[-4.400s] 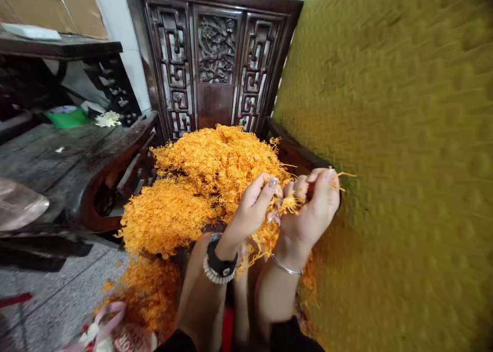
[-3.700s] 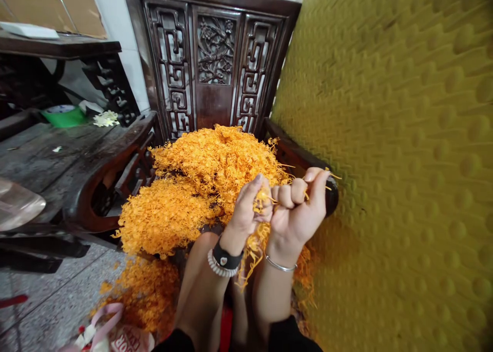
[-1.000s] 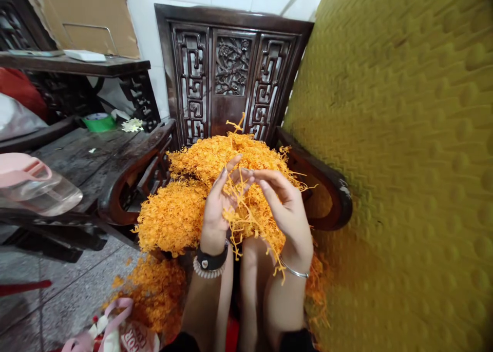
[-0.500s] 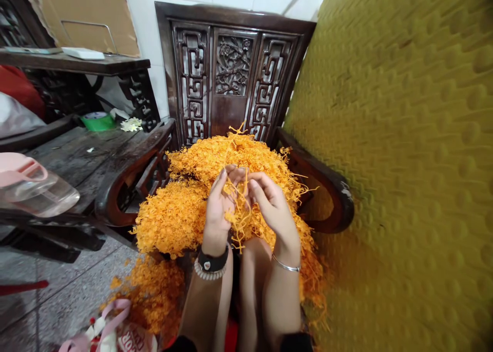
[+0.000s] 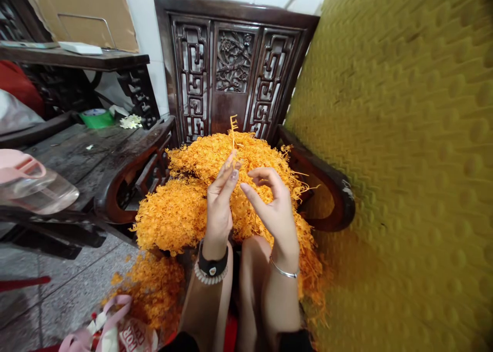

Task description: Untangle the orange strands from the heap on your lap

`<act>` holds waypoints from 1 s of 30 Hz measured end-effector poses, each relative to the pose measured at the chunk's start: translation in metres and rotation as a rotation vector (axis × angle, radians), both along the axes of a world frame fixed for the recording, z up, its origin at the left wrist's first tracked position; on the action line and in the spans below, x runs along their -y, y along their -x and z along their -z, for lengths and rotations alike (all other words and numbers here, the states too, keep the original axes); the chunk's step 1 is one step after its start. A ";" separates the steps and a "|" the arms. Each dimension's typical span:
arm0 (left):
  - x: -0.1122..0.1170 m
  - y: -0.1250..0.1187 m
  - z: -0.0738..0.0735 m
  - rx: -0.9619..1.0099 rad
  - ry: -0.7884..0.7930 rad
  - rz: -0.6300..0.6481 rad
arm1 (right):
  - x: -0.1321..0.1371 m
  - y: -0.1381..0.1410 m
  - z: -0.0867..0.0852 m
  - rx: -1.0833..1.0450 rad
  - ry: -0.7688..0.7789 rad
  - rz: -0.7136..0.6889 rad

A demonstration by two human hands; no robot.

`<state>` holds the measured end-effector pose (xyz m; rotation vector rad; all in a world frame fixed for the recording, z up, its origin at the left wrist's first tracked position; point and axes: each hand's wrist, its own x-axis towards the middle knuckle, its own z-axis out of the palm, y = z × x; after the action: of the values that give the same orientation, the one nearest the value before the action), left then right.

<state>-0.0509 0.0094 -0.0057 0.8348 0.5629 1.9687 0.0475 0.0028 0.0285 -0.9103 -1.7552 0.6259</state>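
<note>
Between the fingertips of my left hand (image 5: 221,203) stands a thin orange branched strip (image 5: 233,129), with short prongs along one side near its top. It looks like a plastic sprue. My right hand (image 5: 273,203) is just to the right, its thumb and fingers apart and nothing between them. Behind and below both hands, a big heap of tangled orange pieces (image 5: 173,216) covers the seat of a dark carved wooden chair (image 5: 231,108). Single pieces in the heap are too small to make out.
More orange pieces (image 5: 150,285) lie on the floor, beside a bag with pink handles (image 5: 134,336). On the left, a dark wooden bench (image 5: 57,144) bears green tape (image 5: 97,119) and a pink-lidded bottle (image 5: 46,190). A yellow-green textured panel (image 5: 400,152) rises close on the right.
The loose orange strands between my hands are gone from there. My left fingers have closed on one strip, which now points up. My right hand has drawn slightly away, its fingers spreading.
</note>
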 end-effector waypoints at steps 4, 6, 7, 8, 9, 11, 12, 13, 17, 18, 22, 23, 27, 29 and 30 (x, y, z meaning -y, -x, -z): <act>0.000 0.004 0.004 -0.274 -0.046 -0.101 | -0.002 0.004 0.002 -0.046 0.150 -0.186; 0.000 0.009 0.004 -0.511 -0.102 -0.094 | -0.005 0.005 0.006 -0.113 0.221 -0.220; 0.001 0.011 0.004 -0.594 -0.135 -0.057 | -0.008 0.006 0.007 -0.146 0.237 -0.202; 0.002 0.012 0.004 -0.625 -0.166 0.011 | -0.010 0.005 0.009 -0.172 0.247 -0.183; 0.003 0.014 0.004 -0.602 -0.191 0.100 | -0.011 0.005 0.010 -0.188 0.255 -0.173; 0.005 0.014 0.004 -0.481 -0.217 0.277 | -0.014 0.003 0.011 -0.185 0.262 -0.179; 0.007 0.013 0.005 -0.429 -0.215 0.331 | -0.014 0.002 0.011 -0.168 0.258 -0.182; 0.008 0.012 0.005 -0.401 -0.204 0.356 | -0.014 0.001 0.011 -0.146 0.252 -0.177; 0.012 0.008 0.003 -0.399 -0.159 0.351 | -0.013 0.002 0.013 -0.103 0.210 -0.120; 0.012 0.008 0.002 -0.388 -0.166 0.336 | -0.013 0.002 0.014 -0.111 0.200 -0.109; 0.009 0.016 -0.002 -0.593 -0.152 0.058 | -0.015 0.000 0.013 -0.199 0.159 -0.002; 0.008 0.019 -0.002 -0.719 -0.134 -0.010 | -0.015 -0.001 0.012 -0.224 0.161 0.033; 0.007 0.028 0.001 -0.970 -0.059 -0.016 | -0.016 -0.004 0.010 -0.231 0.160 0.056; 0.006 0.027 0.004 -0.891 -0.031 -0.028 | -0.014 -0.004 0.009 -0.176 0.138 -0.002; 0.006 0.026 0.006 -0.842 -0.035 -0.040 | -0.013 -0.003 0.008 -0.143 0.128 -0.036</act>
<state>-0.0766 0.0033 -0.0113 1.6924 1.0212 1.5985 0.0503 0.0161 0.0206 -0.9002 -1.6216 0.8149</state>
